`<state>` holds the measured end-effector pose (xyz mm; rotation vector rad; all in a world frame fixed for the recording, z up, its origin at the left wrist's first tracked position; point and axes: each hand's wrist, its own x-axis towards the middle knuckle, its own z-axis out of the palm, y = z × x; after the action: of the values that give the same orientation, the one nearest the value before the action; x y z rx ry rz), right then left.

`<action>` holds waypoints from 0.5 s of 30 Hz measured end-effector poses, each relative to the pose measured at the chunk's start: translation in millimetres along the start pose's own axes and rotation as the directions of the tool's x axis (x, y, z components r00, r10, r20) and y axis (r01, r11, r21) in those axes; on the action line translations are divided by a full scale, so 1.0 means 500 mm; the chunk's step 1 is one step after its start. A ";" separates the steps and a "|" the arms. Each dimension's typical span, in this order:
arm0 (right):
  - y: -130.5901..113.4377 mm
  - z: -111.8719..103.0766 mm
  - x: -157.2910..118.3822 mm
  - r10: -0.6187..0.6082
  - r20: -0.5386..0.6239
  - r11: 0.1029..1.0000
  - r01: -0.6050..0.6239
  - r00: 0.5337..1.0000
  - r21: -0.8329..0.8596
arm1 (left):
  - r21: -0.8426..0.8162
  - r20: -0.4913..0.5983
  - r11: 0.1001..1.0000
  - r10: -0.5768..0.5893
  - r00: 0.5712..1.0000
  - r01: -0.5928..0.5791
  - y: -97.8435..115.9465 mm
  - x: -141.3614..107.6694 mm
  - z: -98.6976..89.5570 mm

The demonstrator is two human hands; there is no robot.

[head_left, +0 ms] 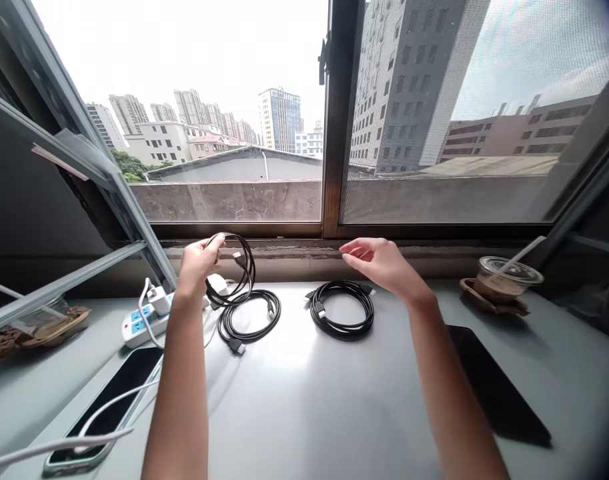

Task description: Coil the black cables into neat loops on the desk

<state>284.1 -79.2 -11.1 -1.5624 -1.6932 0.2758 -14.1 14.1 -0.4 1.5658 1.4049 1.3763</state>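
My left hand (203, 259) pinches the top of a coiled black cable (251, 267), which hangs from the fingers with a dark plug showing inside its loop. Just below it, a second coiled black cable (275, 323) lies on the table, its plugs at the edges of the ring. To the right rests another black cable coil (367, 320), several plug ends around it. Above and a little right of that coil is my right hand (377, 257), raised with nothing in it, thumb and fingers apart.
At left a white power strip (134, 330) carries plugged-in chargers, and a phone (119, 393) lies under a white cord (104, 405). A dark flat tablet-like slab (499, 387) lies at right. Behind it a lidded drink cup (507, 277) sits in a cardboard holder (494, 305).
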 end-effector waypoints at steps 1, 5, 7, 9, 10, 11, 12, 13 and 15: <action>-0.008 0.005 -0.001 -0.054 0.097 0.998 0.051 0.994 0.032 | -0.155 0.002 0.988 -0.006 1.000 0.007 0.020 -0.009 0.003; -0.047 0.029 -0.015 -0.252 0.391 0.964 0.196 0.885 0.178 | -0.416 0.099 0.909 0.054 0.994 -0.008 0.089 -0.058 0.033; -0.069 0.040 -0.024 -0.314 0.387 0.944 0.241 0.867 0.228 | -0.411 0.139 0.911 0.103 0.985 -0.037 0.108 -0.084 0.058; -0.089 0.049 -0.034 -0.366 0.351 0.923 0.288 0.862 0.255 | -0.379 0.204 0.925 0.125 0.971 -0.040 0.117 -0.106 0.084; -0.098 0.051 -0.038 -0.388 0.331 0.914 0.312 0.860 0.261 | -0.367 0.246 0.930 0.122 0.962 -0.024 0.119 -0.116 0.096; -0.105 0.053 -0.042 -0.407 0.309 0.905 0.333 0.860 0.266 | -0.358 0.288 0.934 0.111 0.951 0.000 0.120 -0.125 0.107; -0.110 0.054 -0.045 -0.423 0.287 0.896 0.350 0.859 0.274 | -0.352 0.329 0.936 0.098 0.939 0.026 0.120 -0.132 0.117; -0.114 0.054 -0.047 -0.439 0.262 0.886 0.365 0.860 0.286 | -0.344 0.365 0.938 0.085 0.927 0.049 0.121 -0.139 0.125; -0.118 0.054 -0.049 -0.464 0.215 0.865 0.388 0.859 0.317 | -0.327 0.419 0.942 0.071 0.905 0.077 0.124 -0.151 0.135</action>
<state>220.4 -105.1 -0.9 -0.9443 -2.0820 0.4881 77.1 -60.3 16.5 1.5126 0.8553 1.1094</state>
